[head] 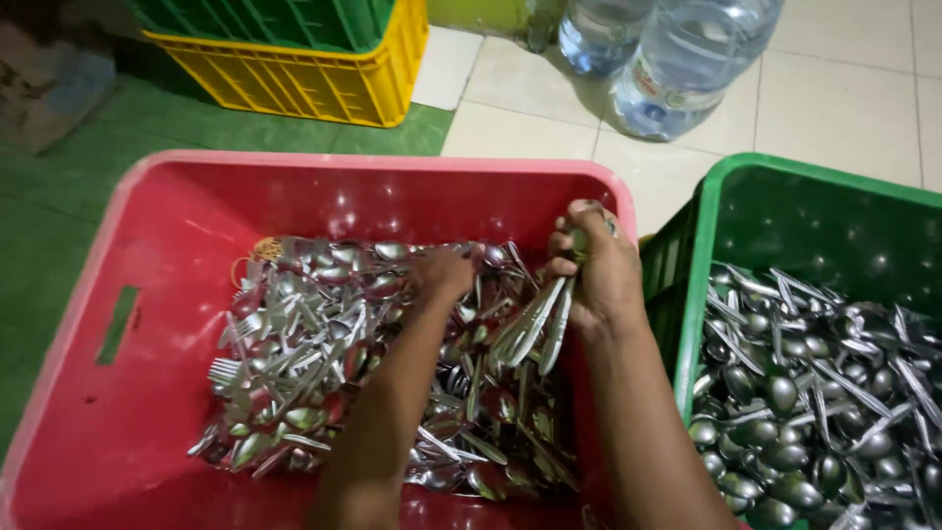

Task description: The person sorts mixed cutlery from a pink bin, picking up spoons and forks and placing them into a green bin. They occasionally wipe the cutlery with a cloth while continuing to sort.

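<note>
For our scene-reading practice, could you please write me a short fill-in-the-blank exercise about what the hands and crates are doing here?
1. The right hand grips a bundle of metal ____ above the heap.
2. The left hand reaches into the cutlery pile inside the ____ crate.
3. The crate on the right, which holds mostly spoons, is ____.
4. Behind the crates, a ____ crate stands on the floor beneath a green one.

Missing words: cutlery handles; red; green; yellow

Steel spoon bundle [535, 329] upright above cutlery pile [324, 334].
</note>
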